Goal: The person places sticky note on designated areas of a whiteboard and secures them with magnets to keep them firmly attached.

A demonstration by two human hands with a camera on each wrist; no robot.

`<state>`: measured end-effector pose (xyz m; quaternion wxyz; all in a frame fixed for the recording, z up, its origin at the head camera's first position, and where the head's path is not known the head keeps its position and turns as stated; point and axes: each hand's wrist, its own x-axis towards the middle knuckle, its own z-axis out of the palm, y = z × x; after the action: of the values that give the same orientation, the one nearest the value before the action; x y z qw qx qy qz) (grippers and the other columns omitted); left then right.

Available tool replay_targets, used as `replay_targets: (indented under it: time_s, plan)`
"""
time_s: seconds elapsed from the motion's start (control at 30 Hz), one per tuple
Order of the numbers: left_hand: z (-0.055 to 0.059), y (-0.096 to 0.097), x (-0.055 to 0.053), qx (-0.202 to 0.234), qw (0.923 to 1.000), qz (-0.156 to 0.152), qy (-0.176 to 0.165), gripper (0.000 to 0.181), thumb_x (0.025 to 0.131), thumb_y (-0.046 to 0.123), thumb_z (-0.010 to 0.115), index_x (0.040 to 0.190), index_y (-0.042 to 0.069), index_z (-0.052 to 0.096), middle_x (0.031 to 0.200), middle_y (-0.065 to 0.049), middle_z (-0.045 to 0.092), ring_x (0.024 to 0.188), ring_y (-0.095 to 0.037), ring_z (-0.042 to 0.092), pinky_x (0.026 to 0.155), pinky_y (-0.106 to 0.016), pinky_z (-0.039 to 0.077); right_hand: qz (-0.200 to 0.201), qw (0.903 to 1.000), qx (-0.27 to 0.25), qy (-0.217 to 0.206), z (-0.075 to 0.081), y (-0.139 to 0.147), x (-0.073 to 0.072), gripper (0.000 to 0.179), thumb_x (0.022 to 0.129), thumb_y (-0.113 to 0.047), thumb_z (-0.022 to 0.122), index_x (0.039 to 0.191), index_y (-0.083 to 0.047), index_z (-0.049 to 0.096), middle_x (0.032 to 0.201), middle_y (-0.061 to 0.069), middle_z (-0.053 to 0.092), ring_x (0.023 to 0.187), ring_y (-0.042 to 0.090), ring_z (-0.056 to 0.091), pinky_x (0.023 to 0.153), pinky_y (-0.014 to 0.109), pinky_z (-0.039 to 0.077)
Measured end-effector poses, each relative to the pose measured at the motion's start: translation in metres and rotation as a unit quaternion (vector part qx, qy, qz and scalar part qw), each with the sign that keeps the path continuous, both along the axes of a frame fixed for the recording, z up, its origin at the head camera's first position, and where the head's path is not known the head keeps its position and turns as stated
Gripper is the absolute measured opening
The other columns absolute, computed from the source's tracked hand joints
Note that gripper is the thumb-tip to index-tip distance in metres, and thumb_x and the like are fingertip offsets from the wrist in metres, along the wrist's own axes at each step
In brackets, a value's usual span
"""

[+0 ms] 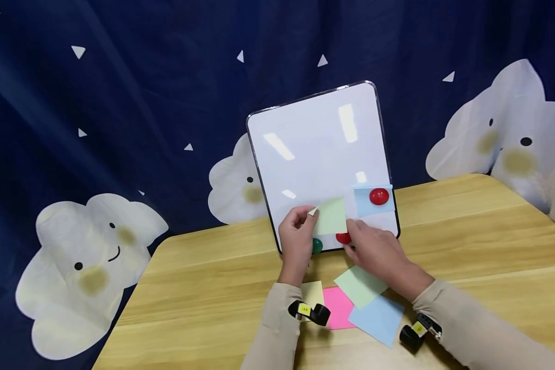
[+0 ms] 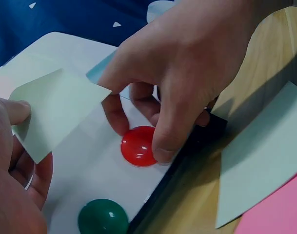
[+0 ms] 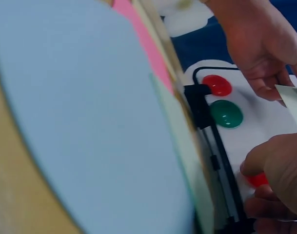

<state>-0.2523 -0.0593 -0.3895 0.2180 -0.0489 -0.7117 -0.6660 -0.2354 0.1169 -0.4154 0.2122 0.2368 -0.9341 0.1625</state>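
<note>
My left hand (image 1: 297,234) pinches a pale green sticky note (image 1: 331,218) by its left side, in front of the whiteboard's lower part. The note's upper left corner bends forward. My right hand (image 1: 380,252) has thumb and fingers around a round red magnet (image 2: 137,145) at the board's bottom edge; the note's right corner meets this hand's index finger in the left wrist view. A green magnet (image 2: 103,218) sits beside it on the whiteboard (image 1: 319,154). Another red magnet (image 3: 217,85) shows past the green one, hidden by my left hand in the head view.
A blue note (image 1: 363,206) hangs at the board's lower right under a red magnet (image 1: 379,196). On the wooden table (image 1: 203,298) lie yellow (image 1: 312,292), pink (image 1: 336,311), green (image 1: 361,285) and blue (image 1: 378,319) notes. A dark blue curtain (image 1: 166,77) hangs behind.
</note>
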Motion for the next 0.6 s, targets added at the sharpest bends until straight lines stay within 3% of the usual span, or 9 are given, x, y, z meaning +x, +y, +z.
replay_targets:
  time_s: [0.47,0.6]
  plan:
    - [-0.0053,-0.0003,0.0015,0.007,0.9999,0.009,0.001,0.009,0.091,0.02,0.073,0.097,0.018,0.079,0.086,0.0,0.066,0.078,-0.017,0.059,0.065,-0.025,0.047,-0.03,0.9994,0.003,-0.019,-0.0039,-0.0041,-0.0011,0.036,0.083,-0.022,0.082,0.095,-0.007,0.051,0.062,-0.003,0.047,0.054,0.018,0.055,0.044,0.033,0.041]
    - [-0.0057,0.0039,0.0003,0.007,1.0,0.004,0.005,0.011,0.09,0.018,0.073,0.098,0.017,0.08,0.09,0.001,0.067,0.082,-0.016,0.061,0.068,-0.025,0.05,-0.025,0.9995,-0.008,-0.018,-0.0007,0.001,0.0004,0.036,0.082,-0.02,0.083,0.096,-0.006,0.053,0.066,-0.001,0.055,0.058,0.02,0.058,0.046,0.034,0.044]
